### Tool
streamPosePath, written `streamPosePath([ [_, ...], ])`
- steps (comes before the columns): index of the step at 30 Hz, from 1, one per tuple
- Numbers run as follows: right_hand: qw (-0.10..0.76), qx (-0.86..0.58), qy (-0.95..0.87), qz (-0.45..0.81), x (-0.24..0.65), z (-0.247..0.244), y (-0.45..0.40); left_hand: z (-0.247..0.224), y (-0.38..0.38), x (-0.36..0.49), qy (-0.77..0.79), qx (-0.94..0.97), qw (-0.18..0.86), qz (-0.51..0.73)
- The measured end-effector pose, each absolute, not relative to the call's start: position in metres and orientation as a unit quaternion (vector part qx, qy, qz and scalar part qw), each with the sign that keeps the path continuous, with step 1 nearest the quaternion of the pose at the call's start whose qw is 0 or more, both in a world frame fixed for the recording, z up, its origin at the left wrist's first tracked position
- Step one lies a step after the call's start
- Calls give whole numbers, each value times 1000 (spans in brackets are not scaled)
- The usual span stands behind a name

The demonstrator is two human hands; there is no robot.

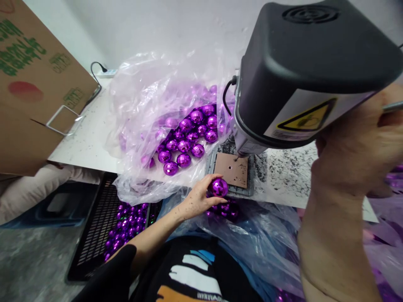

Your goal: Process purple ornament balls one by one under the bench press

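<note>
A shiny purple mirror ball [219, 187] sits between the thumb and fingers of my left hand [200, 197], at the front edge of a brown square plate [231, 167] with a small hole in it. The plate lies on the metal base of a black bench drill press [283, 75], whose drill tip shows just above the plate's far edge. My right hand [362, 134] is closed round the machine's metal lever [392, 107], beside the motor housing; part of its fingers is hidden. More purple balls lie below my left hand, in plastic on my lap.
An open clear plastic bag [135, 176] with many purple balls [184, 146] spreads left of the drill press. Dark shavings [286, 172] litter the white table. A black crate [91, 226] holding more balls stands below; a cardboard box [40, 92] and another person's leg [40, 188] are left.
</note>
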State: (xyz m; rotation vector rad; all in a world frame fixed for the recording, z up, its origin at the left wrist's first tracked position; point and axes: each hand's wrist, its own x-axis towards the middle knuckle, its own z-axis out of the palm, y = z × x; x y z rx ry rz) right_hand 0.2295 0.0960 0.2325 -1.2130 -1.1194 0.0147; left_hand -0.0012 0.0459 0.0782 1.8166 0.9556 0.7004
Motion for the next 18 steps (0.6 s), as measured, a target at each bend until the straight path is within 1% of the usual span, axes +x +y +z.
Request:
streamPosePath([
  [8, 679, -534, -504, 8, 231, 232, 97, 80, 50, -4, 371, 756, 450, 297],
  [13, 679, -543, -494, 7, 229, 233, 96, 89, 43, -9, 341, 768, 468, 274],
  [18, 686, -530, -499, 0, 233, 227, 98, 87, 31, -12, 318, 783, 472, 252],
])
